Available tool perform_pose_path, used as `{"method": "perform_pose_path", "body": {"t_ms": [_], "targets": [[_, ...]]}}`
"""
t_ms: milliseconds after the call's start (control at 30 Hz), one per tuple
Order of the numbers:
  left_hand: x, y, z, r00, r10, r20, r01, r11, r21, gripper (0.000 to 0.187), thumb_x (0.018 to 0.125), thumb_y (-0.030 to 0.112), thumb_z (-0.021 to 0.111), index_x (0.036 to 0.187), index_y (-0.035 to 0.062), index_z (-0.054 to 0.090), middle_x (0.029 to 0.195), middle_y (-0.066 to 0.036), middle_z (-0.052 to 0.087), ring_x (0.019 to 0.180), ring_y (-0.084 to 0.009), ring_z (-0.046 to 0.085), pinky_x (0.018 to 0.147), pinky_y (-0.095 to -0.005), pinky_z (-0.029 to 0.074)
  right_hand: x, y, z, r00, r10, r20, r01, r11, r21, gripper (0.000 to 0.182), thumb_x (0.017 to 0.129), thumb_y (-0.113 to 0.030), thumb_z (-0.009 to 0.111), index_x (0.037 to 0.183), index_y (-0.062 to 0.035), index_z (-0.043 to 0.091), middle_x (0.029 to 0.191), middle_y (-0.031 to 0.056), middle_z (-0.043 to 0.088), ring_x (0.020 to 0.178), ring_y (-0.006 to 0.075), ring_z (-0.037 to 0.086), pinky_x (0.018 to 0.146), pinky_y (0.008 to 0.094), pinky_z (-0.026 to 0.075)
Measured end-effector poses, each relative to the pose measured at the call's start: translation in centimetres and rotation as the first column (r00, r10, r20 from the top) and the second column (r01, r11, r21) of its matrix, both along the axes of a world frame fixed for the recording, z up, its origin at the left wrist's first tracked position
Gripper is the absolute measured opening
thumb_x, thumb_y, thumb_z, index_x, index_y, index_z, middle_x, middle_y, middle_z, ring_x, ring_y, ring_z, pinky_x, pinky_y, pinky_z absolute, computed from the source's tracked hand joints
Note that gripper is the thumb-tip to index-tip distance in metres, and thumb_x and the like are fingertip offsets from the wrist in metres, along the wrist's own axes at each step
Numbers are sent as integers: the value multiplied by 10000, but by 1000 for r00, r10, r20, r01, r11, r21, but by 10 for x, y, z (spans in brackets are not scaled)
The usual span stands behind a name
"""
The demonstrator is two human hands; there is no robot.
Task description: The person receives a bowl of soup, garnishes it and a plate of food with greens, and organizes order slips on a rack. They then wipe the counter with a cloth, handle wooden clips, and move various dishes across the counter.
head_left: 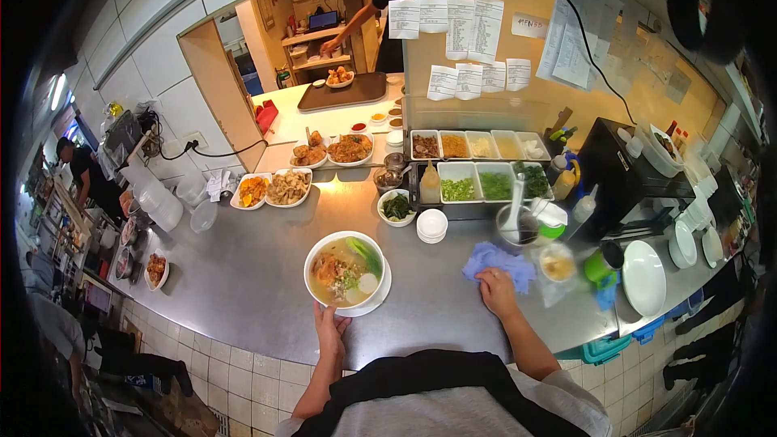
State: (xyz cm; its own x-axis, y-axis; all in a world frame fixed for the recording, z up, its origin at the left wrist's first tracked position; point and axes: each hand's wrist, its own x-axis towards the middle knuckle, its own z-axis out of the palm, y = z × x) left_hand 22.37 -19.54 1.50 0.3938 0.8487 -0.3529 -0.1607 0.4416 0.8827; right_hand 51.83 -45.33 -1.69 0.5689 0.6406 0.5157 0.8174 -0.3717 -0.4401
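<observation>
A white bowl of soup with greens, chopped scallion and a pale round slice is in front of me, overlapping a white plate that shows at its lower right. My left hand has its fingers at the bowl's near edge, gripping it from below; part of the fingers is hidden by the bowl. On the steel counter to the right, my right hand presses its fingers into a crumpled blue cloth.
Trays of toppings line the counter's back, beside a small bowl of dark greens and stacked saucers. Plates of fried food stand near the pass. A white oval plate lies right. A co-worker's arm reaches beyond the opening.
</observation>
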Motion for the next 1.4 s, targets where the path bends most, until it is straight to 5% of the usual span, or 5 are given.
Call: {"method": "perform_pose_path", "body": {"t_ms": [267,333,1233,1333,1400], "targets": [[-3,2,-13,999,6,-49,-5,1000,19,777,862,338,590,1486,158,162,1218,-97,510,752,-166,560,704,-302,513,0,1,2,1000,0,25,0,1000,-3,148,749,-31,608,867,-101,663,905,56,632,915,234,598,760,367,412],[-3,0,-11,1000,0,-27,1,1000,22,809,881,285,585,1488,77,94,1169,-103,484,755,-144,528,690,-283,511,0,0,1,1000,1,28,0,1000,-3,146,750,-32,606,866,-101,663,903,56,631,914,234,598,759,367,411],[-10,9,-20,995,-44,-87,49,997,64,822,895,266,598,1482,100,47,999,-103,498,701,-167,588,631,-285,521,0,1,2,999,8,40,-8,1000,5,148,740,-34,603,859,-100,660,901,53,629,903,234,597,749,366,402],[-9,7,-14,996,-54,-75,59,996,71,820,899,270,592,1485,111,40,999,-103,496,680,-166,584,627,-284,515,0,5,13,1000,14,23,-15,1000,15,130,762,-17,592,858,-79,656,885,73,630,858,255,609,719,373,432],[-10,6,-8,995,-63,-82,69,995,71,814,904,273,585,1485,116,36,999,-103,497,678,-164,583,627,-281,515,2,16,30,981,26,-190,-5,994,110,125,793,7,576,876,-47,651,871,110,628,805,292,616,682,378,470]]}}
